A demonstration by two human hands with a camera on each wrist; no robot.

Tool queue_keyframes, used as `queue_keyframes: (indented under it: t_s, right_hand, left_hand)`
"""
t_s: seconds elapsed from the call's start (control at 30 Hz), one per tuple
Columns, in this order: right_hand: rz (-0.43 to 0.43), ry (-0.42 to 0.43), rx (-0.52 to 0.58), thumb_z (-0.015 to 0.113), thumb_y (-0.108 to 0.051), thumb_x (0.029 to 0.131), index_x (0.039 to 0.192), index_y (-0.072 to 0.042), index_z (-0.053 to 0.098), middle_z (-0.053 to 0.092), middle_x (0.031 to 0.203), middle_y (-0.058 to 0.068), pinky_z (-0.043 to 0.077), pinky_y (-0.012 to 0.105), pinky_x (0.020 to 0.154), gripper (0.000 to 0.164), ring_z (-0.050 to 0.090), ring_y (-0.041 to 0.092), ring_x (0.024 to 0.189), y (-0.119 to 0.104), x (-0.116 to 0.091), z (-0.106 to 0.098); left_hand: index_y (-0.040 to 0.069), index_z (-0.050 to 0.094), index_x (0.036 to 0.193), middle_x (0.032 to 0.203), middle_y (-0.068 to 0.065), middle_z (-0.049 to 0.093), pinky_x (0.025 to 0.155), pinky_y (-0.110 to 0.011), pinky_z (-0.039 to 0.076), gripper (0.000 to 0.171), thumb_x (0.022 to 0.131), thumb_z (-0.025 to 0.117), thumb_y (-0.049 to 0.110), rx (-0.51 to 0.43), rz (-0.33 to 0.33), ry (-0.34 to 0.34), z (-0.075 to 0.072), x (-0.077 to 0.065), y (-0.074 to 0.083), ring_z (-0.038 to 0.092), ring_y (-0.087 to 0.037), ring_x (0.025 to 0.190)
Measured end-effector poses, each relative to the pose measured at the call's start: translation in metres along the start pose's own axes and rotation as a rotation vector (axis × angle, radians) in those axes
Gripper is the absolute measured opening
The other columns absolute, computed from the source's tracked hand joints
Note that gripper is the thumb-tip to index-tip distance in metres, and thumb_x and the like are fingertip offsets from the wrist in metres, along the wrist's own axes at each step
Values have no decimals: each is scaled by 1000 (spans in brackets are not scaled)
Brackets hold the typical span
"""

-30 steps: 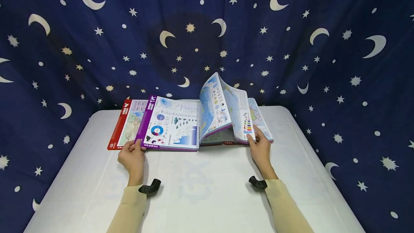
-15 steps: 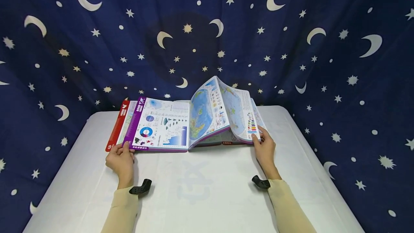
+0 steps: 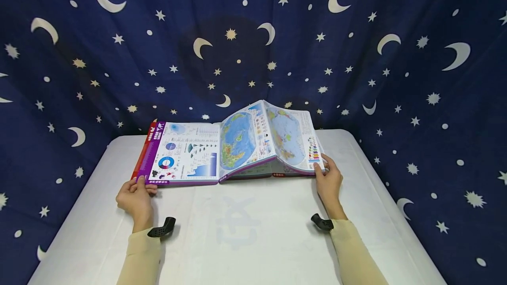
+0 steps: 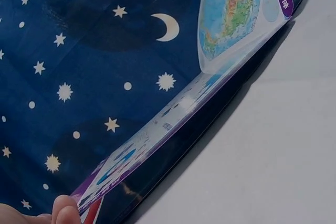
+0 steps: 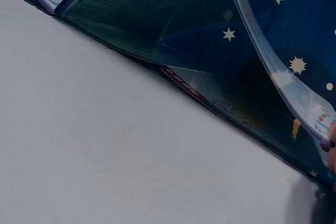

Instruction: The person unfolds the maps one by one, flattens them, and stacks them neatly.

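Note:
A purple-edged folding world map [image 3: 200, 153] lies partly unfolded, its left panel nearly flat and its middle folds standing in a low ridge. Its lower left corner is pinched between thumb and fingers of my left hand [image 3: 135, 199]. At the lower right edge, my right hand [image 3: 329, 184] pinches the same map, thumb on top. Underneath is a red-edged map [image 3: 142, 157], mostly covered. In the left wrist view, fingertips of the left hand [image 4: 60, 214] hold the raised corner. The right wrist view looks under the lifted folds, with the right hand [image 5: 332, 148] at the frame's edge.
The maps rest at the far side of a white-covered table [image 3: 245, 241]. Behind it hangs a dark blue curtain [image 3: 237, 74] with moons and stars. A black device [image 3: 162, 228] sits at the left wrist, and another black device [image 3: 321, 222] at the right.
Both hands have moved apart, the left one farther. The world map has spread wider, its middle ridge has sunk, and more of the red-edged map is covered.

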State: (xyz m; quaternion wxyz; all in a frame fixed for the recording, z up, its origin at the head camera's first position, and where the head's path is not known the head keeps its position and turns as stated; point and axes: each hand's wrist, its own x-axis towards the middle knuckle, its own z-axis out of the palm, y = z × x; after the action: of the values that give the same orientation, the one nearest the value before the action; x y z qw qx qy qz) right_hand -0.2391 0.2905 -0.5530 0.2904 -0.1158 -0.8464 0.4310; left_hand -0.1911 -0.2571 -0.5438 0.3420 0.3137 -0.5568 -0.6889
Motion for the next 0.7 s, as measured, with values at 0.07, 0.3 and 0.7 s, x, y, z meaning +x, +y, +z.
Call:
queue_keyframes:
  t_s: [0.07, 0.3, 0.7]
  right_hand:
    - [14, 2, -5, 70, -20, 93, 133, -21, 62, 65, 94, 8, 40, 19, 51, 41, 51, 8, 58, 1, 1, -1]
    - [44, -12, 64, 68, -18, 94, 132, -16, 62, 65, 93, 10, 45, 23, 38, 39, 55, 6, 45, 5, 3, -2]
    - [29, 21, 63, 66, -19, 96, 133, -15, 58, 68, 96, 10, 43, 21, 37, 37, 55, 5, 44, 8, 6, -3]
  left_hand:
    - [2, 60, 101, 65, -7, 68, 43, -28, 53, 23, 91, 70, 19, -2, 1, -7, -1, 3, -1, 63, -15, 42]
    - [0, 62, 105, 69, -8, 68, 44, -27, 53, 21, 92, 69, 15, -27, 9, 6, -10, 8, -1, 64, -15, 43]
    - [-2, 62, 111, 71, -6, 69, 45, -26, 54, 27, 93, 67, 17, 9, -7, 25, -12, 16, 3, 65, -14, 44]
